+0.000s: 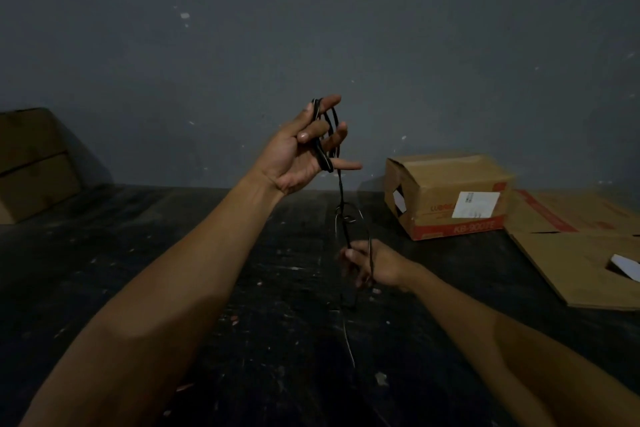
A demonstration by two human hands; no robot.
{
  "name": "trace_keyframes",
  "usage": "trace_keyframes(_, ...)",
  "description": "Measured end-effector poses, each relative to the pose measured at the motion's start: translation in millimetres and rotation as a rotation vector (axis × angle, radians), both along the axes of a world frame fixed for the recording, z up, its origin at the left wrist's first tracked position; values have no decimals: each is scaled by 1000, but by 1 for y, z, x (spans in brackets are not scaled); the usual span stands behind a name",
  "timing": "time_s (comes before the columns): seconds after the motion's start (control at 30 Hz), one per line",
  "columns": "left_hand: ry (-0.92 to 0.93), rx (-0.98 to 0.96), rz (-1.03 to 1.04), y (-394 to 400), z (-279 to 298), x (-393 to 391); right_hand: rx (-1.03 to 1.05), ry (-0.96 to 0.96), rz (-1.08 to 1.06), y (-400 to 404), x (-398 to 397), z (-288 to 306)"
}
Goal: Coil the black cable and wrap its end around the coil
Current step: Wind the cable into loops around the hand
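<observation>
My left hand [304, 149] is raised in front of the grey wall, palm toward me, with several loops of the black cable [325, 135] wound around its spread fingers. From the coil a strand hangs down to a tangled knot-like twist [346, 215]. Lower and to the right, my right hand [370, 263] pinches the cable strand just below that twist. The loose tail [349, 343] drops from my right hand onto the dark floor.
A cardboard box [446, 194] with red print lies on the dark floor to the right, beside flattened cardboard [581, 253]. Another cardboard box [34, 159] leans against the wall [311, 28] at far left.
</observation>
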State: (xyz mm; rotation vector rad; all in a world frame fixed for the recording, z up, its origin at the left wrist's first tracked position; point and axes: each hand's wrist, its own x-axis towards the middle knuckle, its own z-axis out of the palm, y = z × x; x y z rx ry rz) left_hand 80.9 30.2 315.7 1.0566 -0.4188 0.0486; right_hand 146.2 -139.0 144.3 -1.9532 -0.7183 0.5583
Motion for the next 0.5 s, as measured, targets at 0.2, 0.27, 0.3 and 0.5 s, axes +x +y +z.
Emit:
trace_keyframes(0.2,-59,-63,8,5,7,-2,-600,4,-100,-34,11,-41)
trace_keyframes(0.27,-86,-83,12,11,11,-4,-816,32,-115,-52,11,-57)
trace_keyframes(0.3,-90,-83,15,13,14,-5,-874,58,-137,-60,12,-65)
trace_keyframes(0.5,-30,25,21,7,12,-5,-442,103,-526,-68,26,-70)
